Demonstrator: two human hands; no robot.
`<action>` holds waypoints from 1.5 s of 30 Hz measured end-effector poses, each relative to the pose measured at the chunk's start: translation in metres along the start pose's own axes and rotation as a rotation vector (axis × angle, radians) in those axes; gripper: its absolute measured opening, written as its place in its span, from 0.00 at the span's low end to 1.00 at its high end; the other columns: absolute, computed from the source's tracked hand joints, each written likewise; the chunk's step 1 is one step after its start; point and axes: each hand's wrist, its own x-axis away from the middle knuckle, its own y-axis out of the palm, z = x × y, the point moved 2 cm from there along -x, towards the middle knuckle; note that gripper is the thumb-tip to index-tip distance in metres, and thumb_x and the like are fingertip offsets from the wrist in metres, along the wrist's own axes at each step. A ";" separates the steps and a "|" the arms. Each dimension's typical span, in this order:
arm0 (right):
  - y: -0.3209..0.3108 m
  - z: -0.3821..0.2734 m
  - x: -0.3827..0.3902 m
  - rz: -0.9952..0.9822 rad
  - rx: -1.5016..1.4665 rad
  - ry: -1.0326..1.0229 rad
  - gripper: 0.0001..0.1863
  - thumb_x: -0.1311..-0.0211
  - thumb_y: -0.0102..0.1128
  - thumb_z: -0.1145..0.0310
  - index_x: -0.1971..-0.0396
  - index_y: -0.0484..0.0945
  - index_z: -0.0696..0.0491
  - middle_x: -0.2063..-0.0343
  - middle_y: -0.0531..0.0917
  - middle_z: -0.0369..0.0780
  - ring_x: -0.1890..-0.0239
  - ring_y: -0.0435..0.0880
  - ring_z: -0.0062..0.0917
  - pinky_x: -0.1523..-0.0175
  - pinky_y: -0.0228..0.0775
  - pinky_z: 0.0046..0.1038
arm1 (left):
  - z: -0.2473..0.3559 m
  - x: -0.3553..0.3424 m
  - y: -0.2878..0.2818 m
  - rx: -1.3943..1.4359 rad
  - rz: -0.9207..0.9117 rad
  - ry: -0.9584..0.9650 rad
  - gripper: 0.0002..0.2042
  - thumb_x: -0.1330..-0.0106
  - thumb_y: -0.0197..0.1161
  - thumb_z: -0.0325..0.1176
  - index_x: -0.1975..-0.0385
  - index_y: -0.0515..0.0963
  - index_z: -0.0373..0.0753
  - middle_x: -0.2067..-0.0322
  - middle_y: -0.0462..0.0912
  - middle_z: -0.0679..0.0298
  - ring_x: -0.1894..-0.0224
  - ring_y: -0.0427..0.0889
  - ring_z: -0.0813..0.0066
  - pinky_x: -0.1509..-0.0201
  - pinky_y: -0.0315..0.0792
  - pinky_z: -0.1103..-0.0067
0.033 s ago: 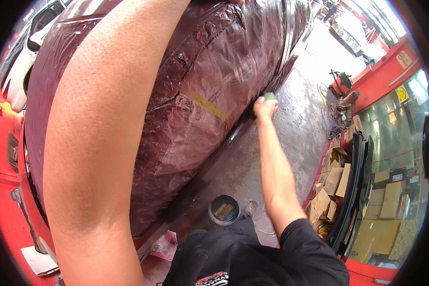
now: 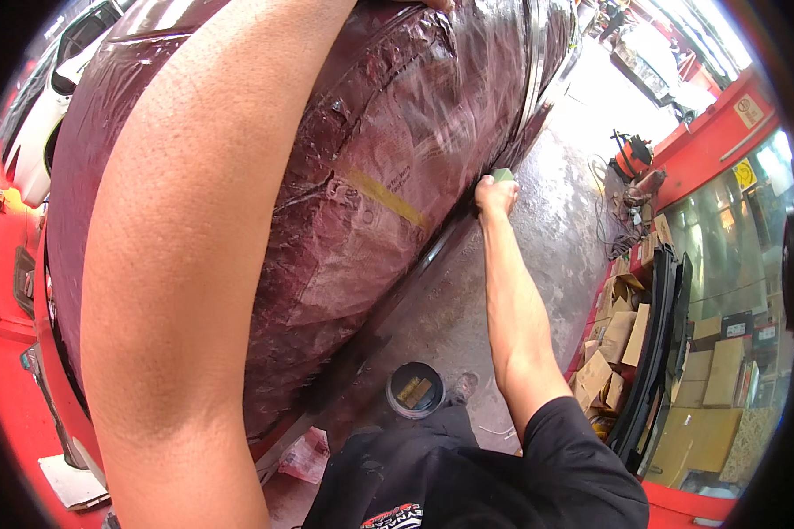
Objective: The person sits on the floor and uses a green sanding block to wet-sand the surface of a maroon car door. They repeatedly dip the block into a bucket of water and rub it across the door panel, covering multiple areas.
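Note:
A car body [image 2: 388, 159] wrapped in wrinkled dark-red plastic film fills the middle and left, with a yellow tape strip [image 2: 381, 196] across the film. My right hand [image 2: 496, 197] is closed around a small green block [image 2: 503, 175], held at the car's lower side edge; whether it is a sponge or a sanding block I cannot make out. My left forearm crosses the picture up to the top rim. Only a few fingertips of my left hand [image 2: 438, 3] show there, against the film, and the rest is cut off.
A dark round bucket [image 2: 415, 391] with yellowish blocks inside stands on the wet floor [image 2: 494, 291] by my foot. Open cardboard boxes [image 2: 610, 339] and long black trim pieces [image 2: 651, 348] line the right, before a glass pane. An orange-and-black machine [image 2: 631, 154] with cables sits beyond.
My right hand and the green block have shifted slightly to the right along the car's lower edge. My left arm has barely moved.

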 end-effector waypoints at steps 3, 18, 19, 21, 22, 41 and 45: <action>0.000 0.004 0.036 0.053 -0.025 -0.140 0.32 0.31 0.60 0.60 0.42 0.64 0.73 0.43 0.74 0.68 0.39 0.77 0.61 0.32 0.71 0.50 | 0.004 0.007 -0.001 -0.083 -0.070 -0.172 0.45 0.36 0.71 0.58 0.23 0.64 0.41 0.26 0.68 0.45 0.25 0.69 0.51 0.22 0.65 0.66; 0.007 -0.032 -0.074 -0.104 -0.046 -0.046 0.34 0.33 0.62 0.59 0.40 0.64 0.72 0.42 0.75 0.67 0.41 0.81 0.57 0.34 0.75 0.49 | 0.031 0.007 -0.018 -0.276 -0.084 -0.242 0.42 0.36 0.72 0.56 0.25 0.66 0.43 0.28 0.71 0.45 0.26 0.70 0.49 0.22 0.64 0.63; 0.009 -0.025 -0.061 -0.091 -0.017 -0.099 0.34 0.33 0.62 0.59 0.41 0.64 0.72 0.43 0.76 0.67 0.41 0.81 0.57 0.34 0.75 0.49 | 0.031 0.011 -0.014 -0.248 -0.095 -0.247 0.42 0.36 0.72 0.56 0.25 0.66 0.43 0.28 0.70 0.45 0.26 0.69 0.49 0.21 0.63 0.63; 0.011 -0.008 -0.023 -0.031 -0.016 -0.206 0.32 0.32 0.62 0.59 0.43 0.65 0.72 0.46 0.77 0.67 0.41 0.80 0.58 0.35 0.75 0.51 | 0.025 0.006 -0.012 -0.199 -0.093 -0.251 0.42 0.36 0.72 0.57 0.25 0.67 0.42 0.28 0.70 0.45 0.25 0.68 0.49 0.21 0.62 0.64; 0.017 0.008 0.000 0.018 -0.006 -0.287 0.32 0.33 0.62 0.59 0.45 0.65 0.72 0.47 0.77 0.66 0.43 0.80 0.60 0.35 0.74 0.51 | 0.023 0.005 -0.010 -0.178 -0.098 -0.245 0.42 0.35 0.72 0.57 0.25 0.67 0.42 0.27 0.70 0.45 0.25 0.68 0.49 0.20 0.61 0.64; -0.009 0.058 0.310 0.004 -0.183 -0.416 0.27 0.32 0.61 0.72 0.38 0.63 0.67 0.48 0.71 0.64 0.44 0.72 0.62 0.37 0.66 0.55 | 0.002 0.016 -0.007 -0.118 -0.045 -0.076 0.44 0.37 0.72 0.55 0.25 0.67 0.37 0.29 0.72 0.45 0.26 0.71 0.51 0.21 0.63 0.67; -0.007 0.050 0.295 0.028 -0.181 -0.335 0.26 0.31 0.61 0.69 0.41 0.64 0.67 0.48 0.73 0.64 0.43 0.74 0.62 0.36 0.68 0.53 | -0.003 0.021 -0.009 -0.101 -0.029 -0.050 0.44 0.37 0.72 0.55 0.25 0.67 0.37 0.29 0.72 0.45 0.26 0.70 0.51 0.21 0.63 0.67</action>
